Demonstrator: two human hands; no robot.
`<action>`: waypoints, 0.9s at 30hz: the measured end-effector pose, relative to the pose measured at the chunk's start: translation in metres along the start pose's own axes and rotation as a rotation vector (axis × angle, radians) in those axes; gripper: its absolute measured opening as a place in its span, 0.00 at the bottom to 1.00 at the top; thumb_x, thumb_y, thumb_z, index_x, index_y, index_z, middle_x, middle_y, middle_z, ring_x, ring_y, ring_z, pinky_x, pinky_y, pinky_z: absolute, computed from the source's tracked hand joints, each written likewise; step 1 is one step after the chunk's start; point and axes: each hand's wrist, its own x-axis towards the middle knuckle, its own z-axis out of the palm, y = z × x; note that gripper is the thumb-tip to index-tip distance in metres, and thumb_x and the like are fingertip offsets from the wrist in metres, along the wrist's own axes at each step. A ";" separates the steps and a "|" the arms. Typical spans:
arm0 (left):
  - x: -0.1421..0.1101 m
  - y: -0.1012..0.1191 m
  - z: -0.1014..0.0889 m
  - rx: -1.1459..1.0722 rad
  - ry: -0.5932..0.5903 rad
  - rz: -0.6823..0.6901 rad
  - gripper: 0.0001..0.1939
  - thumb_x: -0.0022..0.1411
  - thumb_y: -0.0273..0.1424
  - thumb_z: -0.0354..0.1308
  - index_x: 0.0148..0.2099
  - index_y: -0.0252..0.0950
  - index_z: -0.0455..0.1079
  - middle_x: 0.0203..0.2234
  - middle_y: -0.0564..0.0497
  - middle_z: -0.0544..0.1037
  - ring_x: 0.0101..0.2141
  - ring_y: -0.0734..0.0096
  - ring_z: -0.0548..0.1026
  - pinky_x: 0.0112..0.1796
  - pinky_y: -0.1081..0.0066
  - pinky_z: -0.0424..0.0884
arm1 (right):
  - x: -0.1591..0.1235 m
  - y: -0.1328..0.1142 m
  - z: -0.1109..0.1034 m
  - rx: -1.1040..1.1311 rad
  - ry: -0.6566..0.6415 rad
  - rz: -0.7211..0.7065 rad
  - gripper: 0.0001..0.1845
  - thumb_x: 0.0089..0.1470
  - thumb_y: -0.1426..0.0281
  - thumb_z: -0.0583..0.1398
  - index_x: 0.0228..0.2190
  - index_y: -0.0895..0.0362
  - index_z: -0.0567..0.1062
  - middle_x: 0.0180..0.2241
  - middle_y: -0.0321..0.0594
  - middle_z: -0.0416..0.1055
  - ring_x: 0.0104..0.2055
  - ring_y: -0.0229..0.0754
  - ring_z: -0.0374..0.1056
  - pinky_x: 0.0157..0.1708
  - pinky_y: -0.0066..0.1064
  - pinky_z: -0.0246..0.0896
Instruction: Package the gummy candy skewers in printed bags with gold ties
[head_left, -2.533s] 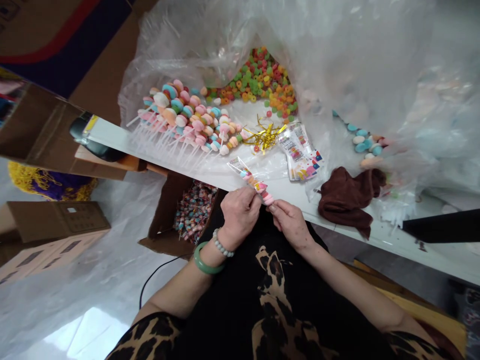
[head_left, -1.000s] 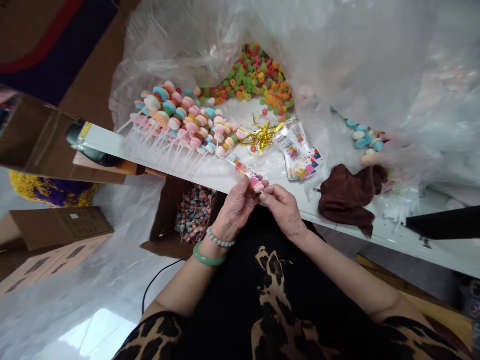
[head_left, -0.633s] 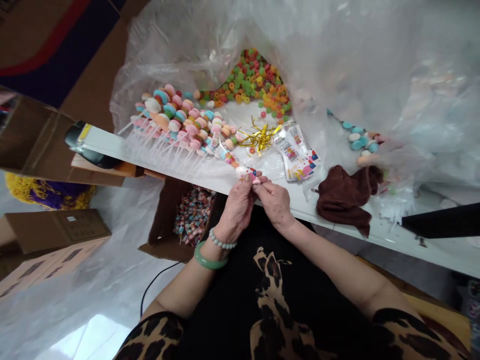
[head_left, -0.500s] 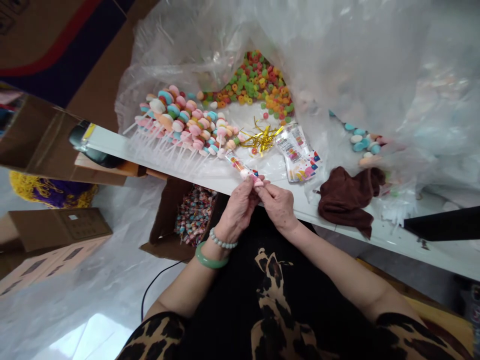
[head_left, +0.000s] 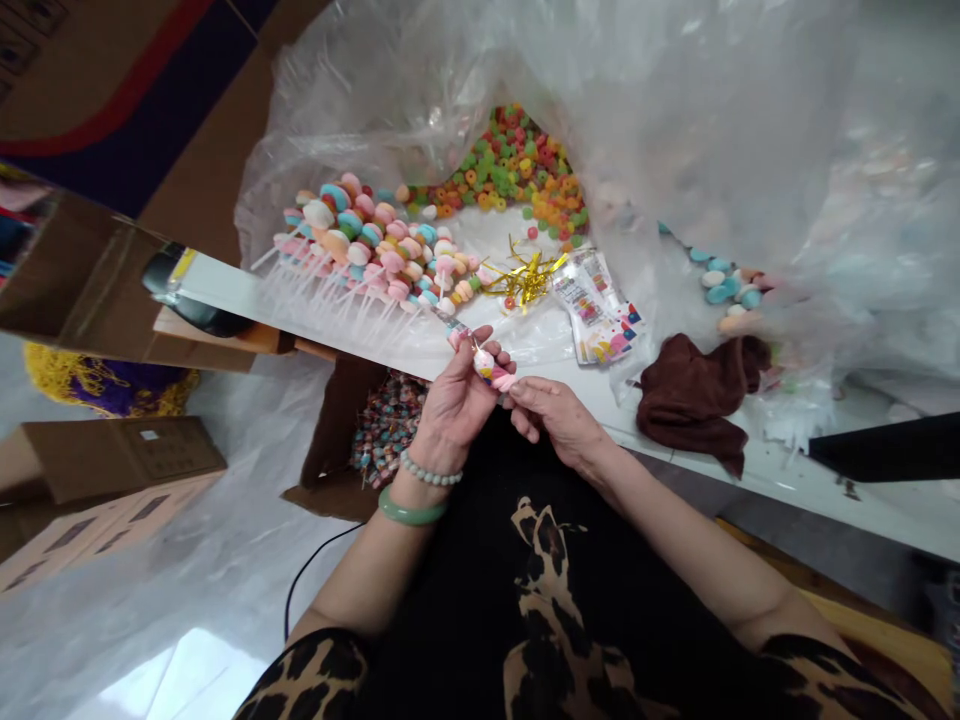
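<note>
A candy skewer (head_left: 487, 367) in a clear printed bag is gripped between both hands at the white table's near edge. My left hand (head_left: 457, 395) curls around the bagged skewer from below. My right hand (head_left: 551, 415) pinches the bag's lower end by the skewer's stick. Just beyond lies a row of pastel candy skewers (head_left: 375, 250) with their white sticks pointing toward me. Gold twist ties (head_left: 525, 278) and a stack of empty printed bags (head_left: 600, 315) lie to the right of that row.
A pile of small sugared ring candies (head_left: 517, 170) sits at the back inside crumpled clear plastic sheeting (head_left: 712, 130). A brown cloth (head_left: 694, 395) lies on the table (head_left: 225, 285) to the right. Below the table edge an open cardboard box (head_left: 330, 440) holds wrapped skewers. Cardboard boxes (head_left: 97, 470) stand at left.
The bagged skewer has been drawn back from the table toward me. My left hand has turned and wrapped around it, and my right hand has shifted to its lower end.
</note>
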 end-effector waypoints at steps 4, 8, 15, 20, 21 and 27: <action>-0.001 -0.007 0.003 0.022 -0.051 -0.005 0.13 0.67 0.38 0.54 0.43 0.34 0.71 0.25 0.54 0.71 0.27 0.77 0.72 0.39 0.70 0.72 | 0.004 0.003 0.004 0.074 0.019 0.057 0.16 0.47 0.57 0.64 0.23 0.58 0.72 0.14 0.31 0.64 0.14 0.30 0.53 0.14 0.23 0.41; 0.000 -0.023 0.004 0.141 -0.020 0.045 0.14 0.63 0.39 0.60 0.45 0.35 0.70 0.25 0.54 0.71 0.26 0.76 0.72 0.35 0.73 0.72 | 0.006 0.009 0.011 0.064 0.155 0.033 0.16 0.45 0.58 0.64 0.20 0.58 0.70 0.12 0.30 0.60 0.13 0.30 0.50 0.13 0.25 0.38; -0.004 -0.030 -0.003 0.458 0.166 0.229 0.17 0.56 0.44 0.64 0.38 0.35 0.69 0.28 0.53 0.74 0.27 0.75 0.73 0.31 0.74 0.69 | 0.011 0.015 0.009 -0.040 0.325 -0.201 0.14 0.49 0.59 0.62 0.22 0.56 0.71 0.16 0.28 0.54 0.19 0.31 0.47 0.19 0.27 0.40; -0.011 -0.028 -0.016 0.809 0.168 0.430 0.12 0.55 0.36 0.64 0.27 0.34 0.68 0.20 0.56 0.69 0.23 0.78 0.66 0.28 0.76 0.63 | 0.007 0.013 0.000 -0.352 0.405 -0.329 0.16 0.52 0.60 0.60 0.20 0.56 0.69 0.20 0.31 0.58 0.25 0.35 0.53 0.25 0.28 0.47; -0.010 -0.028 -0.018 0.833 0.164 0.438 0.11 0.56 0.35 0.63 0.26 0.34 0.69 0.20 0.56 0.69 0.23 0.78 0.65 0.29 0.76 0.62 | 0.007 0.013 -0.001 -0.389 0.395 -0.339 0.16 0.53 0.60 0.60 0.20 0.56 0.69 0.20 0.31 0.59 0.26 0.35 0.54 0.26 0.28 0.47; -0.009 -0.029 -0.022 0.984 0.108 0.492 0.11 0.61 0.34 0.58 0.28 0.36 0.65 0.20 0.57 0.65 0.24 0.76 0.62 0.28 0.74 0.60 | 0.004 0.010 -0.001 -0.123 0.241 -0.179 0.20 0.54 0.53 0.58 0.23 0.56 0.69 0.16 0.29 0.55 0.18 0.32 0.47 0.19 0.28 0.40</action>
